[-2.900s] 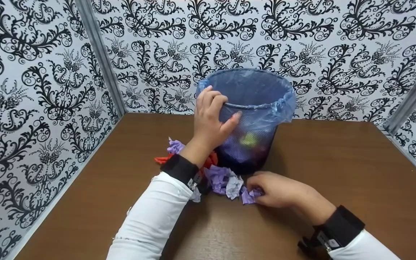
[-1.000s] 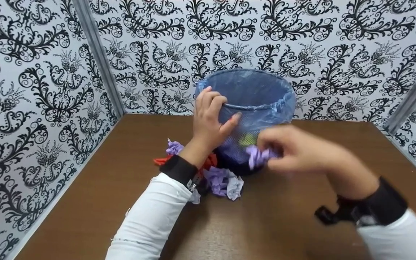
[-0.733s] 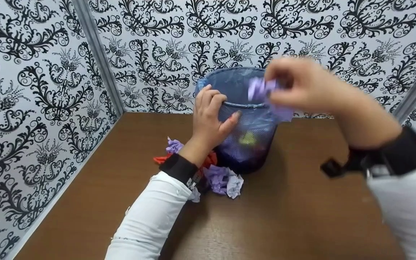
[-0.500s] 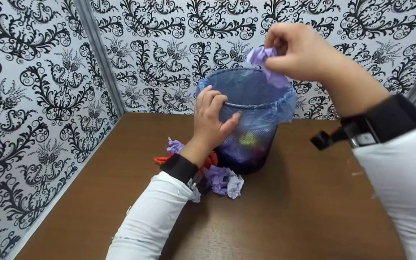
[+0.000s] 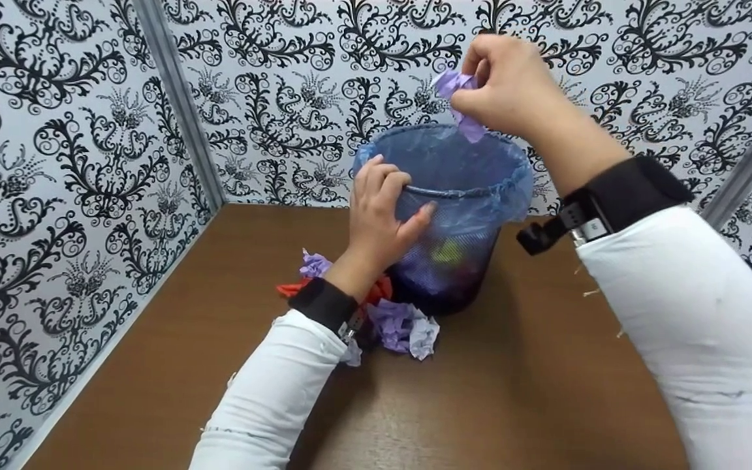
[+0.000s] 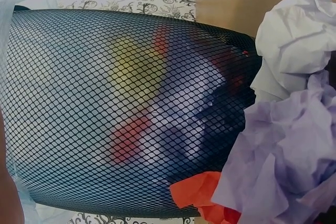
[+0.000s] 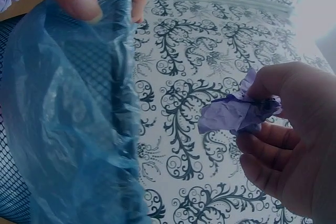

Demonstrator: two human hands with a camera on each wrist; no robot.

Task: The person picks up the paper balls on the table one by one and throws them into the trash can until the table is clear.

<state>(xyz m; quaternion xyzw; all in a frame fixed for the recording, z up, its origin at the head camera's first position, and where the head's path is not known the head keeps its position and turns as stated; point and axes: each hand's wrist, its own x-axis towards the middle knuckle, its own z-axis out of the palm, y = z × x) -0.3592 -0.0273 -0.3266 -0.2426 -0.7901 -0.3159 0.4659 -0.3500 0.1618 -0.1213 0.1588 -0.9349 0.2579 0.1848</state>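
The right hand (image 5: 513,85) pinches crumpled purple paper (image 5: 470,126) above the blue-lined bin (image 5: 438,277), toward the back edge of the worktop (image 5: 546,391), while the left hand (image 5: 377,212) grips its rim (image 5: 451,193). This looks like the drop-in step; next calls for letting go.

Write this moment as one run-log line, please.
left hand: grips bin rim; right hand: pinches purple paper above it; crumpled papers: on table
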